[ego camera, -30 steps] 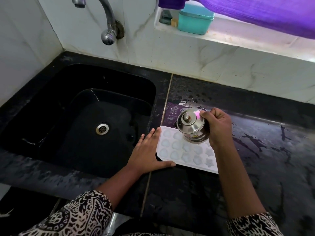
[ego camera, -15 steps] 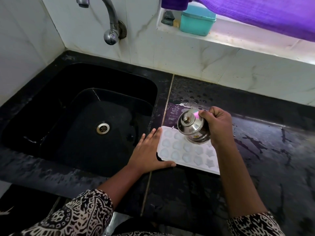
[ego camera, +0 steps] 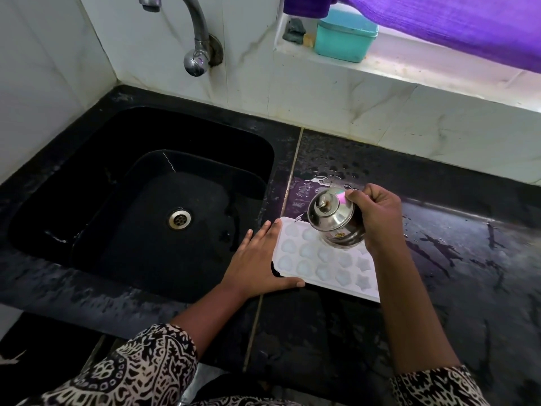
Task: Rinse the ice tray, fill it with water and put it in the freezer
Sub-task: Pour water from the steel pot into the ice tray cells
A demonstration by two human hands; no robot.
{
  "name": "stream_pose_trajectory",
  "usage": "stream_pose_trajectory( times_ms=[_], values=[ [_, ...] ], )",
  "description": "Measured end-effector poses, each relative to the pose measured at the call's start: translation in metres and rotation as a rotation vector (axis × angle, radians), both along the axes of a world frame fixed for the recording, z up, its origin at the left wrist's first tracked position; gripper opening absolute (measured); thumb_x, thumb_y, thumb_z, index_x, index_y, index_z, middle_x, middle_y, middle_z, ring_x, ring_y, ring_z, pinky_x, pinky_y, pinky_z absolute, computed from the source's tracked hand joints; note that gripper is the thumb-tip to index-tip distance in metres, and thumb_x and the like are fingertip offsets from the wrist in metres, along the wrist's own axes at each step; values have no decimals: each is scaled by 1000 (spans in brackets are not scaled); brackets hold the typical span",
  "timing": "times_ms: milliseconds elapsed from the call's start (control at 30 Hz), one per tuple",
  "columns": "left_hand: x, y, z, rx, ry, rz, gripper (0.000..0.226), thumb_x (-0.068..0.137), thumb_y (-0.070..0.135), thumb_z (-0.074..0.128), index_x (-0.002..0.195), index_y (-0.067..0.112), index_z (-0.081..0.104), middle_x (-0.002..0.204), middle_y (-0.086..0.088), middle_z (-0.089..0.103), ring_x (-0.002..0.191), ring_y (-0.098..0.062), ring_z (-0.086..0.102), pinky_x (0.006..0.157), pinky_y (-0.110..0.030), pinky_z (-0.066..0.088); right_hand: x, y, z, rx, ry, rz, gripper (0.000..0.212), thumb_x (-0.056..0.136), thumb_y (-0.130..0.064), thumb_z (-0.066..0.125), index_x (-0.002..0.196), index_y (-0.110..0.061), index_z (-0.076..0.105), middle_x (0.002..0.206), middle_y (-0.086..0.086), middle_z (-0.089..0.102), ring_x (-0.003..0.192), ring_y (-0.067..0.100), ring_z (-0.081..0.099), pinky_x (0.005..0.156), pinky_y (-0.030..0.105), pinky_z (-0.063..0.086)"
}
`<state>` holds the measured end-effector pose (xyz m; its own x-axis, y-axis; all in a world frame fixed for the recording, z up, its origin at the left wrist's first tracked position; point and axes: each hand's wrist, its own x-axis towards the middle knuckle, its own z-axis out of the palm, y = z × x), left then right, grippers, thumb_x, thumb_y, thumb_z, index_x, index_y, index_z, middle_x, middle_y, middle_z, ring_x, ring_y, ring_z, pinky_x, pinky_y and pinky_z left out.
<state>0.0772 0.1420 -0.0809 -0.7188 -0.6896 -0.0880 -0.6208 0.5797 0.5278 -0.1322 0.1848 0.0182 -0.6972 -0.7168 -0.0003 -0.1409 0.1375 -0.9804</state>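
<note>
On the counter (ego camera: 439, 303), ice tray (ego camera: 319, 266) against left hand (ego camera: 254, 265)

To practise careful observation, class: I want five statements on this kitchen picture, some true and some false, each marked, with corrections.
1. The white plastic ice tray lies inside the black sink. False: it lies on the wet black counter beside the sink.
2. The right hand grips a tilted shiny steel lidded pot above the tray. True.
3. The left hand lifts the tray. False: it rests flat against the tray's left end.
4. A teal lidded box stands on the window ledge. True.
5. Water streams from the steel tap. False: no stream shows.
</note>
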Motion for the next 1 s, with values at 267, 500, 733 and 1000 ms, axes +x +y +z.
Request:
stream_pose_trajectory(
  times_ms=[267, 500, 733, 1000],
  values=[
    [-1, -1, -1, -6, 9, -3, 131, 59, 91, 49, 155, 20, -4, 163, 9, 4, 148, -6, -4, 122, -37, -2, 0, 0, 0, -25, -22, 0, 29, 81, -6, 64, 59, -9, 44, 54, 5, 44, 51, 14, 42, 51, 25, 41],
    [0, -1, -1, 0, 7, -1, 130, 60, 90, 50, 155, 21, -7, 163, 8, 3, 148, -5, -6, 122, -37, -3, -1, 1, 1, -54, -62, 6, 32, 82, -4, 63, 58, -11, 44, 49, -3, 45, 45, 5, 43, 46, 17, 42],
    [0, 0, 0, -2, -1, 0, 130, 60, 90, 49, 155, 21, -7, 163, 8, 2, 148, -5, -6, 122, -37, -3, -2, 3, 3, -72, -124, -9, 33, 83, -3, 61, 57, -12, 43, 45, -9, 46, 43, 3, 43, 46, 15, 42],
    [-1, 1, 3, 4, -6, 4, 130, 61, 88, 50, 155, 20, -8, 163, 7, 1, 148, -5, -6, 122, -36, -4, -1, 7, 6, -137, -331, -68, 30, 86, -4, 57, 60, -14, 45, 53, -4, 46, 50, 7, 43, 51, 18, 41]
  ],
)
